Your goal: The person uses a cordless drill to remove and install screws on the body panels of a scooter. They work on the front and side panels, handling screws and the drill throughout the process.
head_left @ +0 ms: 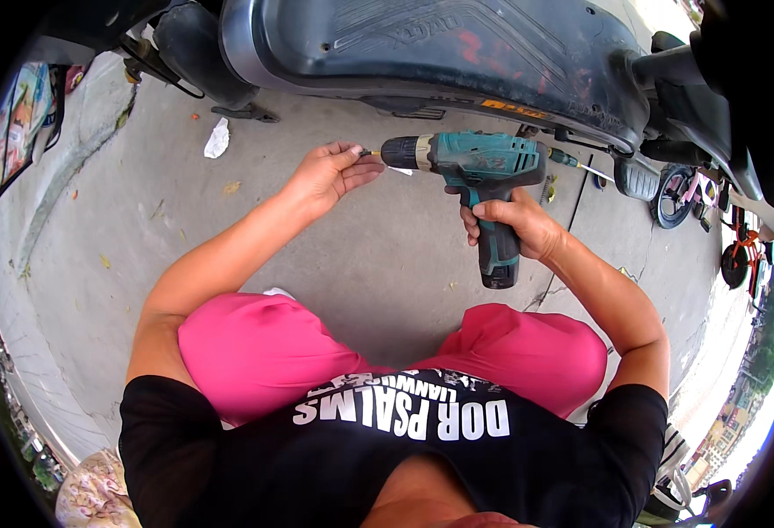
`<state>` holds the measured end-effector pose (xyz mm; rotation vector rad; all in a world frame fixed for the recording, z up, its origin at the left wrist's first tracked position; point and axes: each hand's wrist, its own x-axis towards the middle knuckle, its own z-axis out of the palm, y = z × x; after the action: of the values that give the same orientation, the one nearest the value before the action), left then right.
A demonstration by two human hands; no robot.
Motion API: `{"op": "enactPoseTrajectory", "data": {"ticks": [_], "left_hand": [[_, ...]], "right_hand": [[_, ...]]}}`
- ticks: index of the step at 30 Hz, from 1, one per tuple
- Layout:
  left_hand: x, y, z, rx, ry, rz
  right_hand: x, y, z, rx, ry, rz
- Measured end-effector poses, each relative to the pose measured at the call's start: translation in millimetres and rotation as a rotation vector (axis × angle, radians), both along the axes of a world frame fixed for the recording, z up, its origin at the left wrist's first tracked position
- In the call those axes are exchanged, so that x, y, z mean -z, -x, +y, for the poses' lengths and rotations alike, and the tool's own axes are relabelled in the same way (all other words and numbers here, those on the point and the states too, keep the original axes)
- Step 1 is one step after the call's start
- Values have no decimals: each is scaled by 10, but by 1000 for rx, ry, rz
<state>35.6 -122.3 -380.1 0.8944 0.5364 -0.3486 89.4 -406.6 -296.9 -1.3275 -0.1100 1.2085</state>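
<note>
My right hand point(517, 223) is wrapped round the grip of a teal and black cordless drill point(485, 163), held level with its chuck pointing left. A thin driver bit point(374, 154) sticks out of the black chuck. At its tip, my left hand point(338, 174) pinches the bit's dark end between thumb and forefinger, the other fingers loosely curled. Whether a screw sits on the tip is too small to tell. Just beyond the drill stands a dark scooter point(457, 44), its scuffed side panel facing me.
A screwdriver with a green handle point(564, 157) lies beneath the scooter at the right. White crumpled paper point(217, 139) is on the concrete floor point(228, 202) to the left. A small wheel point(672, 197) and a red bike point(743, 251) stand farther right. My pink-clad knees point(264, 352) are bent below.
</note>
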Motion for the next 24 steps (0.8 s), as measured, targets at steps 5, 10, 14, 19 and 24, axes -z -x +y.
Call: {"op": "enactPoseTrajectory", "data": {"ticks": [5,10,14,19,24], "left_hand": [[-155,-15,82,-215,205,-10],[-250,-24,54,-278,303,-82],[-265,-2,53,-279,269,-100],[-199,-9,115,-151,220,-240],[-253,-57,151,-72,154,-311]], "right_hand": [[-122,-2,196,33,-46,-17],[-67,59,136,110,-103,-7],[-60,79,155,94,-119,-55],[-93,90,135,30,14,-262],[-137,117,130,-9,132,-418]]}}
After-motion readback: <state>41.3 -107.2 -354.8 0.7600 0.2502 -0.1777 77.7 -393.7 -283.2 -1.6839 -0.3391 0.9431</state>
